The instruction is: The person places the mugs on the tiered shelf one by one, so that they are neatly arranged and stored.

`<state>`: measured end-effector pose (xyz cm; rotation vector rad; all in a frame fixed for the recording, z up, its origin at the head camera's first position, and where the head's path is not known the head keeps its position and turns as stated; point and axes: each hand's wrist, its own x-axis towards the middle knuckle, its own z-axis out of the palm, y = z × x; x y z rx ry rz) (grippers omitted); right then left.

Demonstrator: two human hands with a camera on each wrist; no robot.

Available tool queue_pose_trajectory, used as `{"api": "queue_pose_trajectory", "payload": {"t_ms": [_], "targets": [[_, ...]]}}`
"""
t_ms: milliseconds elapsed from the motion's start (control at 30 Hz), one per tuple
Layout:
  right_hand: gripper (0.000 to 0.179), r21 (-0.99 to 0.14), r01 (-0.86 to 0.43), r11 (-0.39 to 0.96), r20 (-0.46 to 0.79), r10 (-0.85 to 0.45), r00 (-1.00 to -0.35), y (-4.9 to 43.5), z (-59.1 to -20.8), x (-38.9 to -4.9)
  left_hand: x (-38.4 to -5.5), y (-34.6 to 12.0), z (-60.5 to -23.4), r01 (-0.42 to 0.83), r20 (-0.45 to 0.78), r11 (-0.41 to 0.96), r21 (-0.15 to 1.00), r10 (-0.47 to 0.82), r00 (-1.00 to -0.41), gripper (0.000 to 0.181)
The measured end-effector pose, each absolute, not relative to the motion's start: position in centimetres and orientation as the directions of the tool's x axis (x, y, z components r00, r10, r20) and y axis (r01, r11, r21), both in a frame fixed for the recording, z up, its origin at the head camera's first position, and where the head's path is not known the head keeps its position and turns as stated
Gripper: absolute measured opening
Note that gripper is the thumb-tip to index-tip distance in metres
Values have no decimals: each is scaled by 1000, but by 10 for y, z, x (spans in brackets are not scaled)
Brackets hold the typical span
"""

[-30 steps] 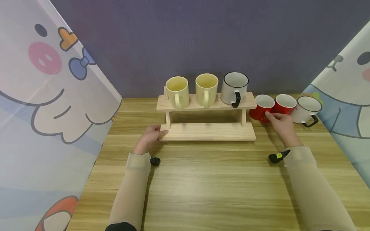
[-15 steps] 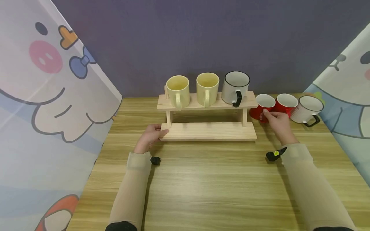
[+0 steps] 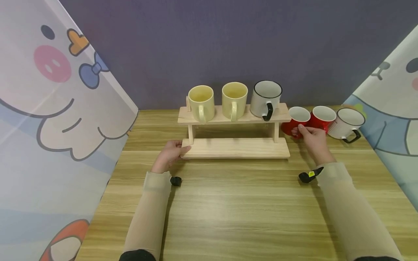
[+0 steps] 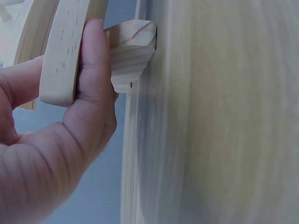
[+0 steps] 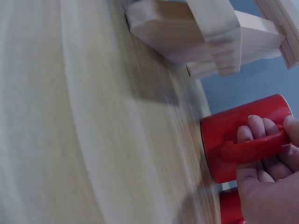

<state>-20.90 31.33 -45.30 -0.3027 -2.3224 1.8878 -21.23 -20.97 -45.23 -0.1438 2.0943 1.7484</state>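
My left hand pinches the left end of a two-tier wooden rack. In the left wrist view its thumb lies on one face of the lower board and the fingers on the other. Off the rack's right end, a red mug with a white inside stands on the table. My right hand holds this mug by its handle, fingers curled through the loop and thumb on top. Two pale yellow mugs and a white mug with a black handle stand on the upper tier.
A second red mug stands just right of the held one. Beyond it is another white, black-handled mug. A dark grey partition rises behind the wood-grain table, with cartoon-printed panels at both sides.
My right hand has shifted slightly left, and its fingers have come through the held red mug's handle. The left hand keeps its grip on the rack.
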Motion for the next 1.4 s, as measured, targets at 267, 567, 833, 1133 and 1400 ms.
{"api": "queue_pose_trajectory", "payload": {"t_ms": [267, 567, 833, 1133, 1400], "targets": [[37, -996, -40, 83, 62, 278, -959, 306, -442, -197, -212, -209, -454, -331, -365, 190, 924, 183, -913, 47], [40, -991, -60, 120, 91, 277, -957, 301, -418, -182, -213, -210, -454, -326, -365, 210, 922, 183, -913, 45], [39, -996, -94, 13, 93, 292, -952, 295, -400, -161, -211, -211, -453, -319, -358, 208, 924, 186, -915, 40], [32, -984, -170, -53, 150, 268, -951, 283, -384, -135, -211, -211, -452, -312, -350, 201, 929, 194, -917, 41], [39, -994, -101, 39, 108, 256, -961, 268, -379, -109, -212, -211, -453, -312, -353, 219, 925, 182, -918, 41]]}}
